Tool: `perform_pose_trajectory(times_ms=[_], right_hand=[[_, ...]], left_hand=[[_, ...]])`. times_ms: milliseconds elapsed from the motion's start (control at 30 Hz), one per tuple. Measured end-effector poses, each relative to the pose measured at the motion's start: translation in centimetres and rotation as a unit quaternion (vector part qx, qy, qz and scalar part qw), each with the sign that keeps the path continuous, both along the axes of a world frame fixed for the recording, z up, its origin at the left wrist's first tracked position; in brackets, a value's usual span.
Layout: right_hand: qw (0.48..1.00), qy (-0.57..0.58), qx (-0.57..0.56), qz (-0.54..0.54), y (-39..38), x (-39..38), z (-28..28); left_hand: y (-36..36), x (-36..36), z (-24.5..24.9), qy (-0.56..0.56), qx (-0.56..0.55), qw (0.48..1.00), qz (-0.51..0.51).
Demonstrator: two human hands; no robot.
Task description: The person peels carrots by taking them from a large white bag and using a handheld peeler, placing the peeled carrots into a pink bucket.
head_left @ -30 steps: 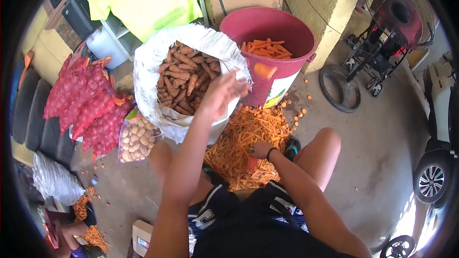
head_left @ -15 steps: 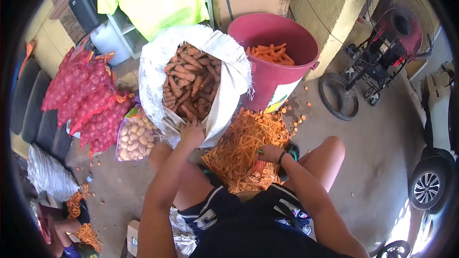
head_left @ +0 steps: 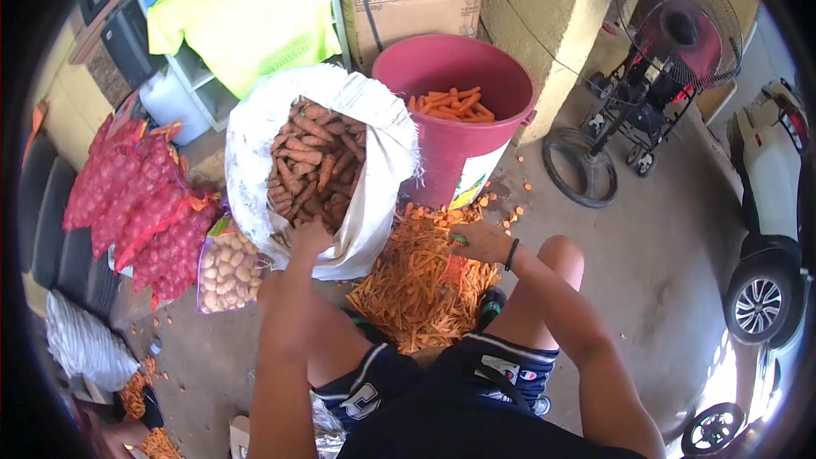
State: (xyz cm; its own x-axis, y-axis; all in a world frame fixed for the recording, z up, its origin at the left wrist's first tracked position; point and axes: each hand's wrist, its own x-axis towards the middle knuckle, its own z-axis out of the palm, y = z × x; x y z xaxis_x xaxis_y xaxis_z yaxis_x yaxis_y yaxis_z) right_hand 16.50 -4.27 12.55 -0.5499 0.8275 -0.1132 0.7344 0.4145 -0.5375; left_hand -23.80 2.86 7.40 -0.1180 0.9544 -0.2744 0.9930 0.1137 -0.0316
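A white woven sack (head_left: 374,229) stands open before me, full of unpeeled, soil-stained carrots (head_left: 314,157). My left hand (head_left: 309,238) reaches over its near rim onto the carrots; its fingers are blurred and partly hidden, so their grip does not show. Over the heap of orange carrot peelings (head_left: 408,289), my right hand (head_left: 483,243) is closed around a small green-handled peeler (head_left: 459,240). Behind the heap, a dark red bucket (head_left: 425,153) contains bright orange peeled carrots (head_left: 455,105).
Red net bags of onions (head_left: 136,204) and a net bag of potatoes (head_left: 229,270) lie at left. Cardboard boxes (head_left: 416,17) are stacked behind the bucket. A pedestal fan (head_left: 680,25) and a motor scooter (head_left: 769,170) stand at right. Another person's leg (head_left: 123,433) shows lower left.
My left hand has moved from the sack's near rim a little further onto the carrots. My right hand has lifted forward from the peelings. The view has shifted slightly.
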Motion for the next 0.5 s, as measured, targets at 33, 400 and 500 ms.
perform_pose_trajectory(times_ms=[33, 400, 500], right_hand=[[1.0, 0.004, -0.012, -0.023, -0.1, 0.6, -1.7], [0.991, 0.013, -0.104, -0.078, -1.9, 2.1, -6.3], [0.993, -0.043, -0.099, -0.056, -1.6, 1.9, -7.6]], left_hand=[[0.5, -0.4, 0.4, -0.007, -0.027, 0.999, -0.018], [5.9, -5.7, -0.6, 0.02, -0.162, 0.96, -0.226], [5.1, -5.2, 0.7, 0.035, -0.166, 0.956, -0.241]])
